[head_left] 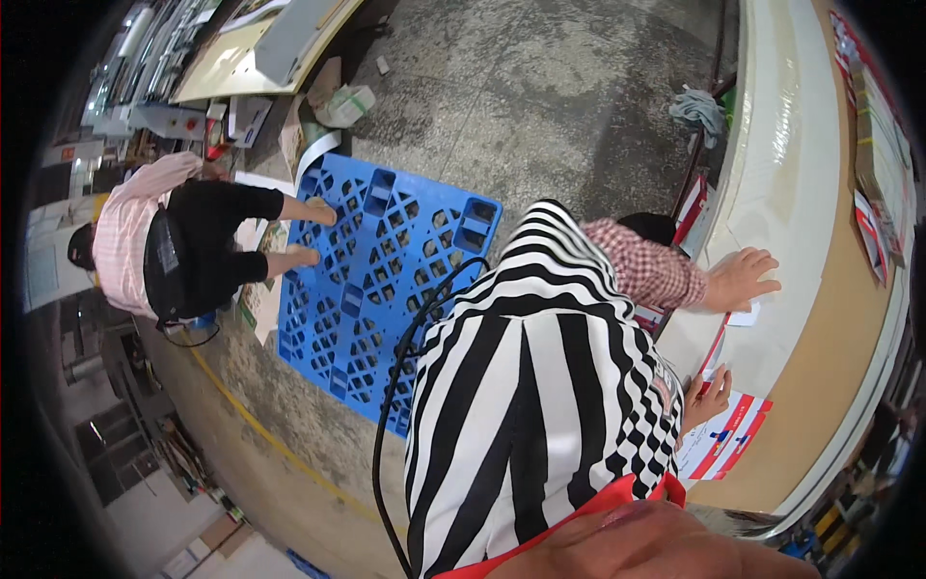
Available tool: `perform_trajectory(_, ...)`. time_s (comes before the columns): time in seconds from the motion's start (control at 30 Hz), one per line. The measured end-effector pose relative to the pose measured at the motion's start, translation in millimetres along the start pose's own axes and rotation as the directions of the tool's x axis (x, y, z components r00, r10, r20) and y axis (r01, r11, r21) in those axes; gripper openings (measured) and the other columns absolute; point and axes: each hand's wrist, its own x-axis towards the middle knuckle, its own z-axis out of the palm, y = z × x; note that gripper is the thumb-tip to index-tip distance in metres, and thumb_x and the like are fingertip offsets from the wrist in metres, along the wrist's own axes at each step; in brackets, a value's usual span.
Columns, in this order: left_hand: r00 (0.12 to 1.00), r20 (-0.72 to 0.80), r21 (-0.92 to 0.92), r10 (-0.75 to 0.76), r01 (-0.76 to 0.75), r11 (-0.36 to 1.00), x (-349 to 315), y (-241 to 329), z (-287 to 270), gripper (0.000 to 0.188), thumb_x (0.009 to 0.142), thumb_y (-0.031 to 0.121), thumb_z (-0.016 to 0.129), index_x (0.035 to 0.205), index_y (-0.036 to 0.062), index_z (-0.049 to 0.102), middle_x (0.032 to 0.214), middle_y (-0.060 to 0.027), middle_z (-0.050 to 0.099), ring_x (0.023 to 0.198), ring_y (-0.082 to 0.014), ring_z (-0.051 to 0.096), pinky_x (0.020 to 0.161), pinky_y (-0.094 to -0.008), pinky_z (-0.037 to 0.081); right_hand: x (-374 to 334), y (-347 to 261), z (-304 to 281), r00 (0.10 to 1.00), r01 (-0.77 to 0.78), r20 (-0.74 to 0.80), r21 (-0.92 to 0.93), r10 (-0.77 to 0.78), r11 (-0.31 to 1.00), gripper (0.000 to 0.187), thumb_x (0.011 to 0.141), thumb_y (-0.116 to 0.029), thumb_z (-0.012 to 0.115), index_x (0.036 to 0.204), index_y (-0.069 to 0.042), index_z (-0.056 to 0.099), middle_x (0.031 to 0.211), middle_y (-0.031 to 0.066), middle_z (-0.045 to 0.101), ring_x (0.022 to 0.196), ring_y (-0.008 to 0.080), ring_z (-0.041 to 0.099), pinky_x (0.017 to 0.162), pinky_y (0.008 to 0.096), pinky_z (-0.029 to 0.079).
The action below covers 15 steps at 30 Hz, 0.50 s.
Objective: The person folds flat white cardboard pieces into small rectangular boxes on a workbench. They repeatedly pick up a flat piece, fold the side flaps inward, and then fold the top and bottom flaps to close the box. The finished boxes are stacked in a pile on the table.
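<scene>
My left hand (741, 280) lies flat on the pale table surface, its fingers spread. A small white piece of paper (743, 316) shows beside its heel. Nearer to me, my right hand (707, 398) rests at the edge of a printed white, red and blue sheet (728, 436), with its visible fingers apart. A thin red-edged strip (714, 349) stands out between the two hands; whether a hand touches it I cannot tell. Part of the right hand is hidden behind my striped black-and-white top. My left forearm wears a red checked sleeve.
The long table (786, 193) runs along the right, with stacked printed sheets (878, 159) on its far side. A blue plastic pallet (386, 280) lies on the floor to the left, a black cable (391, 396) crossing it. Another person (183, 241) stands bent beyond it.
</scene>
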Motion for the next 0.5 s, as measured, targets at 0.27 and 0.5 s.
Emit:
perform_trajectory(0.27, 0.637, 0.089, -0.639, -0.765, 0.626, 0.447, -22.6, 13.4, 24.3, 0.061, 0.064, 0.007, 0.076, 0.121, -0.0023, 0.053, 0.124, -0.0255, 0.051, 0.112, -0.036, 0.054, 0.091, -0.0421, 0.047, 19.6, 4.2, 9.0, 0.996, 0.081, 0.041, 0.021, -0.081, 0.997, 0.052, 0.097, -0.041, 0.053, 0.138, -0.01, 0.053, 0.14, 0.0172, 0.048, 0.118, 0.0366, 0.045, 0.1, 0.0474, 0.034)
perform_trajectory(0.5, 0.711, 0.263, -0.594, -0.652, 0.652, 0.471, -2.9, -6.5, 72.3, 0.028, 0.063, 0.015, 0.075, 0.084, 0.0034, 0.06, 0.079, -0.0169, 0.067, 0.075, -0.0277, 0.067, 0.068, -0.0391, 0.054, -6.3, 24.5, 8.7, 0.999, 0.034, -0.039, -0.036, -0.035, 0.999, 0.055, 0.088, -0.031, 0.062, 0.138, -0.009, 0.053, 0.14, 0.0176, 0.048, 0.123, 0.0358, 0.045, 0.101, 0.0466, 0.032)
